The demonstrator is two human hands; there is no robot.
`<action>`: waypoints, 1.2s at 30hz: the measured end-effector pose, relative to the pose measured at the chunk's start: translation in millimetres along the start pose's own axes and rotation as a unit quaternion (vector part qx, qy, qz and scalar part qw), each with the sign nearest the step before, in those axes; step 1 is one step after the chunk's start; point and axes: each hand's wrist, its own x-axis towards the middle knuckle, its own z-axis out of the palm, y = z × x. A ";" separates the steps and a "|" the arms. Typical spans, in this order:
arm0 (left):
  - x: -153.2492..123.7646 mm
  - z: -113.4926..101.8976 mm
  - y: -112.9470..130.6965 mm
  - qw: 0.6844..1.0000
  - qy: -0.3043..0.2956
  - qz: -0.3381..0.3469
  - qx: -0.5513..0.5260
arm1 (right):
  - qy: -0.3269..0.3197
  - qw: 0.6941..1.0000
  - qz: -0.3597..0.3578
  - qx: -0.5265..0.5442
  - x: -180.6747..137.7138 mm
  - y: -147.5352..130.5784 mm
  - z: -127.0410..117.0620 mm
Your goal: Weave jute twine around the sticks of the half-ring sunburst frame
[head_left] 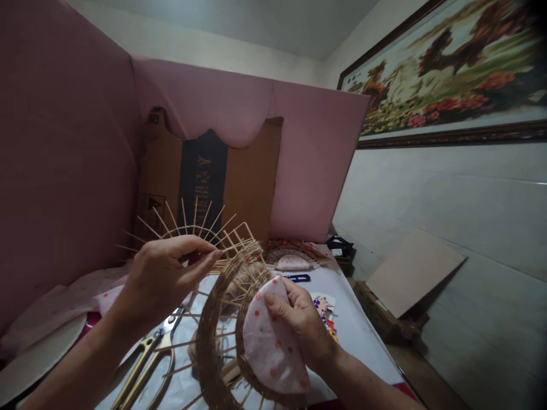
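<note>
My right hand (305, 319) grips a half-round woven fan-like piece by its white half-moon cloth (273, 336) with red dots, thumb on the front. Around the cloth curve brown twine bands (209, 336), woven over thin sticks that spread outward like rays. At the upper end of the outer band, my left hand (171, 270) pinches a thin straw-coloured strand between thumb and fingertips. Whether that strand is stick or twine I cannot tell. A ball of twine (243, 282) shows behind the bands, partly hidden. Large gold-handled scissors (149, 353) lie below my left hand.
Behind stands another frame of radiating sticks (171, 219), before a cardboard sheet (252, 188) on a pink partition (316, 159). Farther back on the white table (363, 341) lie a similar cloth-centred piece (293, 262), a blue cutter (299, 278) and patterned scraps (327, 316).
</note>
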 end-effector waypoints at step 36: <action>57.6 -2.2 5.0 0.904 -0.088 -0.184 -0.375 | -0.003 1.000 0.001 -0.008 -5.5 -2.2 0.6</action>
